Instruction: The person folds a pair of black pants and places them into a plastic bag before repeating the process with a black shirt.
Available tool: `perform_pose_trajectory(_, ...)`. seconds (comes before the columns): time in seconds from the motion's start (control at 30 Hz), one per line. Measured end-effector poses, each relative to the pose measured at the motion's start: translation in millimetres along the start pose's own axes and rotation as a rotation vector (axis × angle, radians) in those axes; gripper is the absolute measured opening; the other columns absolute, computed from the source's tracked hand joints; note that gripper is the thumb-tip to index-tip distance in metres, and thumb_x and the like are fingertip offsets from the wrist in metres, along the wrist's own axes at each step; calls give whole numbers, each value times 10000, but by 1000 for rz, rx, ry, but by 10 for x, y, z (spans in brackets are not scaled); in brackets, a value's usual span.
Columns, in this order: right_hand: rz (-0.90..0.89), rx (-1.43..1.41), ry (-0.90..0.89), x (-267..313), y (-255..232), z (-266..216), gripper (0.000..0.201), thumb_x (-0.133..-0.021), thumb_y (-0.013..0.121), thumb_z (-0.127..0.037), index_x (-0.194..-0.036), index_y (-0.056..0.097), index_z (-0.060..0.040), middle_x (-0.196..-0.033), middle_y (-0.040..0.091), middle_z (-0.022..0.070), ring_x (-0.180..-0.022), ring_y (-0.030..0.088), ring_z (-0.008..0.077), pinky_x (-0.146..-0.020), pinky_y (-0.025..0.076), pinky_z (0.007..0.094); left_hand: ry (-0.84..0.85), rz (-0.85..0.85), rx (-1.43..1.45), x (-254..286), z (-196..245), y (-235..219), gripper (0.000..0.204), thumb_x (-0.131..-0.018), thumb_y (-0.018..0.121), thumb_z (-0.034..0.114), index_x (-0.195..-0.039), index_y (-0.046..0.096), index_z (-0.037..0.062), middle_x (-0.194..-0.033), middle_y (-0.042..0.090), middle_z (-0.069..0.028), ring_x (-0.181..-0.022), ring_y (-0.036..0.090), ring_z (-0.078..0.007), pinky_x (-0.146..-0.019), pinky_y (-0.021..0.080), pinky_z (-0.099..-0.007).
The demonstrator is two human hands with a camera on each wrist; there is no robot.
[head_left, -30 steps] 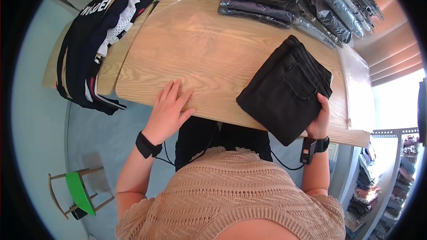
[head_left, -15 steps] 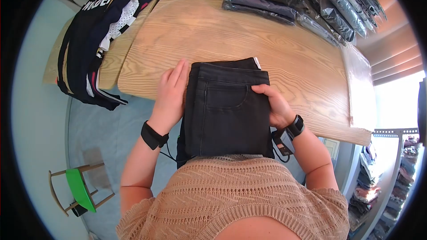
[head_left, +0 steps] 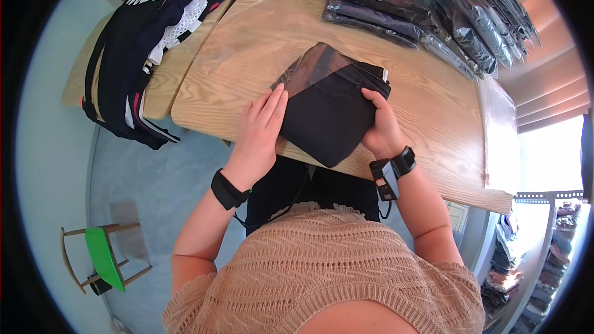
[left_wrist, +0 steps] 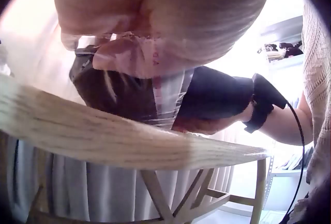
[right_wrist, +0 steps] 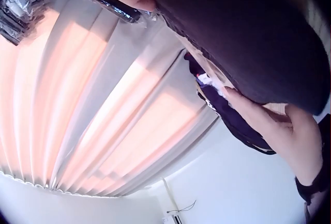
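Folded black jeans point(head_left: 325, 120) lie at a slant over the near part of the table, their far corner under a clear plastic bag point(head_left: 318, 69). My right hand point(head_left: 383, 125) grips their right side, thumb on top near the pocket. At the left edge of the jeans and bag, my left hand point(head_left: 260, 130) rests with its fingers straight and close together. The left wrist view shows the clear film point(left_wrist: 164, 97) with pink print over the dark cloth, right by the left fingers. Seen from the right wrist, the jeans point(right_wrist: 248, 42) hide most of the right hand's fingers.
Bagged dark garments are stacked at the back point(head_left: 377, 9) and back right point(head_left: 476, 25) of the wooden table point(head_left: 433, 130). Clear bags point(head_left: 498, 136) lie along its right edge. A clothes pile point(head_left: 133, 43) covers the left table. A green-seated chair point(head_left: 104, 258) stands on the floor.
The right hand has brought the jeans from the right to the middle, then forward and turned, their far corner now under the film. The left hand has moved from the tabletop to their left edge.
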State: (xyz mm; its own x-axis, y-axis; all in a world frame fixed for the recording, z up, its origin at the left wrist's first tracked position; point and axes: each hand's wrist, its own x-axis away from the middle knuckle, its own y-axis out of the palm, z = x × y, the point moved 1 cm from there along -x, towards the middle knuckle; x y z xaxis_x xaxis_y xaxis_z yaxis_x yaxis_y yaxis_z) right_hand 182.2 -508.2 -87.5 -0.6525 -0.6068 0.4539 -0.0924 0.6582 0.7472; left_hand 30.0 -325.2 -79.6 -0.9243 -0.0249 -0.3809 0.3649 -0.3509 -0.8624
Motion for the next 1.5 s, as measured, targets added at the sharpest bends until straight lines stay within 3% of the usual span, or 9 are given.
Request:
perform_pose_trajectory(0.23, -129, -50, 47, -75, 46, 286, 249, -885, 522, -131, -1095, 549, 0, -1102, 597, 105, -1013, 568, 241, -929, 434, 373, -75, 70, -172, 133, 34, -86, 607, -664, 480, -110, -1260, 446, -2, -1355, 385, -140, -1236, 373, -326, -998, 293, -509)
perform_pose_trajectory(0.3, -153, -70, 50, -77, 114, 290, 255, -889, 514, -130, -1103, 544, 5, -1113, 590, 109, -1028, 559, 244, -937, 426, 379, 253, 182, 103, 296, 160, -153, 440, -656, 508, -65, -1080, 595, 13, -1213, 523, -136, -1127, 485, -296, -978, 357, -437)
perform_pose_trajectory(0.4, -175, -105, 85, -26, 196, 299, 270, -897, 496, -129, -1122, 528, 17, -1138, 575, 123, -1057, 540, 253, -953, 410, 389, 513, -186, 289, 399, 392, 57, 326, -706, 615, 87, -1020, 612, 2, -1177, 541, -146, -1106, 510, -255, -893, 442, -349)
perform_pose_trajectory(0.57, -223, -170, 157, -91, 258, 315, 300, -907, 472, -134, -1155, 495, 34, -1177, 547, 151, -1091, 516, 265, -970, 395, 399, 166, -280, 240, 221, 463, 347, 504, -815, 607, 215, -1221, 448, -38, -1295, 417, -199, -1193, 420, -314, -917, 410, -405)
perform_pose_trajectory(0.67, -215, -169, 158, -35, 304, 364, 309, -911, 463, -137, -1161, 482, 44, -1182, 538, 162, -1094, 511, 273, -971, 393, 397, -125, -74, 90, 90, 381, 411, 596, -800, 620, 342, -1217, 442, -46, -1201, 485, -212, -1098, 478, -358, -895, 403, -430)
perform_pose_trajectory(0.87, -265, -238, 213, -264, 364, 578, 296, -911, 466, -151, -1130, 481, 48, -1149, 543, 161, -1084, 499, 287, -991, 370, 406, -218, -45, 67, 128, 404, 466, 598, -785, 617, 350, -1197, 460, -54, -1196, 479, -238, -1106, 463, -395, -917, 376, -466)
perform_pose_trajectory(1.0, -234, -209, 190, -592, 564, 755, 333, -900, 473, -128, -1190, 450, 34, -1193, 523, 165, -1103, 485, 308, -1001, 355, 426, -113, -41, -63, 170, 415, 405, 639, -732, 634, 333, -1211, 457, -51, -1244, 434, -245, -1244, 321, -414, -1032, 253, -488)
perform_pose_trajectory(1.33, -444, -236, 127, -1368, 1190, 981, 297, -893, 472, -112, -1164, 460, 8, -1211, 510, 167, -1124, 479, 316, -987, 362, 473, -30, -163, -147, 478, 421, 261, 643, -815, 562, 420, -1244, 436, -42, -1256, 432, -239, -1239, 340, -394, -1039, 248, -479)
perform_pose_trajectory(1.5, -248, -262, 115, -1752, 1303, 969, 271, -886, 499, -166, -1093, 506, 10, -1166, 530, 187, -1074, 502, 321, -956, 375, 469, 16, -204, -130, 541, 398, 182, 635, -813, 581, 397, -1240, 424, -47, -1286, 402, -240, -1249, 338, -378, -1034, 260, -467)
